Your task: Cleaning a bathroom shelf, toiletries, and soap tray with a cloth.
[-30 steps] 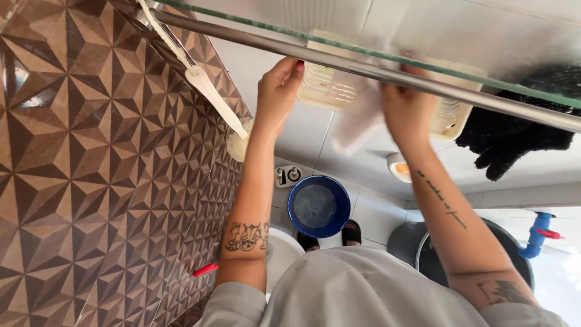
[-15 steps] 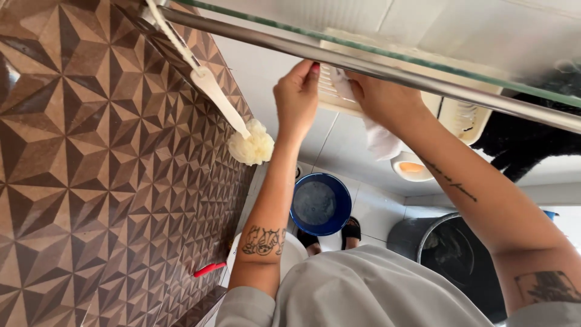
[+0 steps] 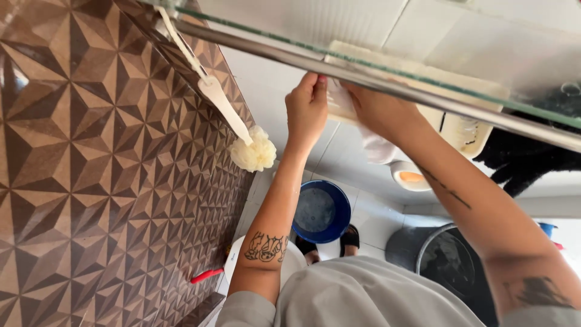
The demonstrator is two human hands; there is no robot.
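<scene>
- The left hand [image 3: 307, 109] is reaching up under the glass shelf [image 3: 423, 75], its grip pinching closed on the edge of a white cloth [image 3: 339, 103].
- The right hand [image 3: 378, 112] is pressing against the same cloth just beside the left, its fingers hidden behind the shelf's metal rail [image 3: 272, 51], so I cannot tell its grip.
- The cloth is lying against the shelf's underside, one end hanging below the right wrist.
- A long-handled bath sponge [image 3: 254, 151] is hanging by the patterned tile wall [image 3: 91, 181], near the left hand.
- A blue bucket [image 3: 321, 212] is standing on the floor below.

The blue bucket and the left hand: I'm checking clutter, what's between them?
Only the person's own forearm spans from left hand toward blue bucket, head view.
</scene>
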